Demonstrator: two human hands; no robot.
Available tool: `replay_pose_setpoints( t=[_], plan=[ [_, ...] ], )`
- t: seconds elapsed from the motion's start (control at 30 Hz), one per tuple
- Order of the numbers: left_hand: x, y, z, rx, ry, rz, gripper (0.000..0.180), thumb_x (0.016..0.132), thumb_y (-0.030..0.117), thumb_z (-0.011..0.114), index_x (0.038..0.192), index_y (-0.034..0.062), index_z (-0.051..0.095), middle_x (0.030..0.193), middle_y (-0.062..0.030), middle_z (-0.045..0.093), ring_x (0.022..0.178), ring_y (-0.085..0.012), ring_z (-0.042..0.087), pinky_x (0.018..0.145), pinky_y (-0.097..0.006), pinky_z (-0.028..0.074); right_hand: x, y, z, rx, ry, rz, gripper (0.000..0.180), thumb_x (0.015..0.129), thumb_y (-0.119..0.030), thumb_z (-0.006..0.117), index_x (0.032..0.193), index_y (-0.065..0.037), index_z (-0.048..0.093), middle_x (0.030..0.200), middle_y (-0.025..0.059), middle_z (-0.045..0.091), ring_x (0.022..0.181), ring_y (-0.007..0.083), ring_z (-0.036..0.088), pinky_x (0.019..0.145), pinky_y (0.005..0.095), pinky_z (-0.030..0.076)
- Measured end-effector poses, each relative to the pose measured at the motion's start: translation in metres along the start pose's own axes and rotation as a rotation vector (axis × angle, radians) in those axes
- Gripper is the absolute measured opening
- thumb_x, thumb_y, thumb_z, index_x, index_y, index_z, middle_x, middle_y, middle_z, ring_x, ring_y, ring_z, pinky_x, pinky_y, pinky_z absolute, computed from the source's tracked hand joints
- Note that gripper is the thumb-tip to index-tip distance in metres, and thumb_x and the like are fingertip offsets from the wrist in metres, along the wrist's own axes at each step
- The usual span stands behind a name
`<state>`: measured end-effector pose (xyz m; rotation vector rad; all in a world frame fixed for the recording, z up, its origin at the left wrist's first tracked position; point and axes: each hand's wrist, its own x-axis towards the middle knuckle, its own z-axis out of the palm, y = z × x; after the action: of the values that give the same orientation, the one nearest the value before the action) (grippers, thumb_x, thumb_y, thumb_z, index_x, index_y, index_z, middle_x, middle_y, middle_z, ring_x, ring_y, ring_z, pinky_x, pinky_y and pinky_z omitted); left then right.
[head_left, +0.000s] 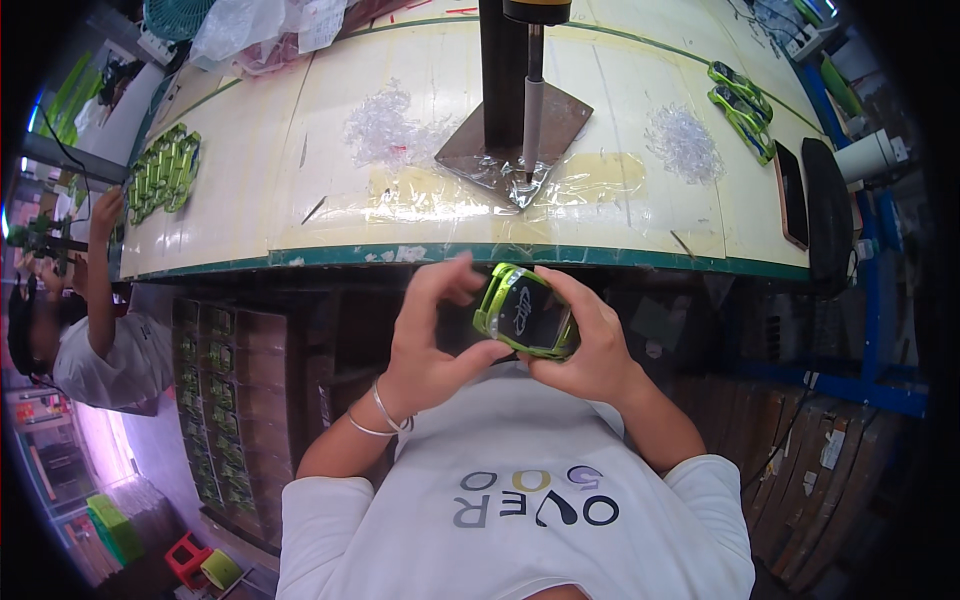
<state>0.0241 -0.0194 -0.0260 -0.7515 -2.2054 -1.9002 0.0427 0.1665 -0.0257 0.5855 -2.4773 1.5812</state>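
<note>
In front of my chest, just below the table's edge, I hold a bright green case with a dark panel and a pale mark (540, 316). My right hand (592, 340) grips it, with the thumb along its top edge and the fingers under its right side. My left hand (432, 325) is open beside it. Its thumb reaches the case's lower left corner, while the other fingers stand apart and slightly blurred near the case's green rim. The side of the case facing away from me is hidden.
Over a brown metal stand plate (468, 150) hangs a powered screwdriver (534, 110). Piles of clear plastic bits (385, 125) flank it. Green cases (742, 105) lie at right near a phone (790, 193); several green frames (165, 172) lie left. A co-worker (110, 345) sits left.
</note>
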Motion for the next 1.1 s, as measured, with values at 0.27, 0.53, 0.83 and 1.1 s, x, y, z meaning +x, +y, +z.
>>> replay_pose_setpoints(
  t=[0.27,0.53,0.83,1.1],
  plan=[
    [0.001,0.001,0.003,-0.459,-0.084,-0.231,0.073,0.063,0.015,0.073,0.122,-0.003,0.035,0.114,-0.0182,0.047,0.103,-0.0217,0.048,0.089,-0.032,0.038,-0.004,0.008,0.018,-0.068,0.024,-0.292,0.072,0.057,-0.021,0.073,0.119,-0.011,0.039,0.105,0.0186,0.049,0.08,0.0286,0.057,0.063,0.0325,0.049],
    [0.008,-0.008,-0.005,-0.112,-0.186,-0.039,0.066,0.057,0.028,0.078,0.106,-0.0043,0.047,0.103,-0.0129,0.049,0.095,-0.0194,0.048,0.083,-0.029,0.038,-0.003,0.003,0.023,-0.082,-0.01,-0.348,0.066,0.061,-0.023,0.073,0.119,-0.018,0.04,0.107,0.0211,0.047,0.081,0.0294,0.057,0.062,0.0341,0.049],
    [0.015,-0.019,0.021,-0.872,-0.153,-0.52,0.104,0.049,0.032,0.082,0.126,0.0038,0.018,0.119,-0.0116,0.038,0.112,-0.021,0.038,0.093,-0.031,0.032,0.006,-0.011,0.012,1.486,0.043,0.579,0.069,0.079,-0.027,0.05,0.133,-0.018,0.007,0.103,0.021,0.047,0.077,0.0233,0.056,0.057,0.0385,0.052],
    [0.058,-0.003,0.025,-0.858,-0.174,-0.474,0.107,0.05,0.016,0.081,0.128,0.0029,0.008,0.118,-0.0176,0.039,0.107,-0.0249,0.045,0.091,-0.035,0.038,0.048,-0.005,0.01,1.815,0.188,0.497,0.043,0.086,-0.038,0.034,0.119,-0.01,0.036,0.097,0.0143,0.052,0.076,0.0278,0.056,0.066,0.0361,0.048]
  ],
)
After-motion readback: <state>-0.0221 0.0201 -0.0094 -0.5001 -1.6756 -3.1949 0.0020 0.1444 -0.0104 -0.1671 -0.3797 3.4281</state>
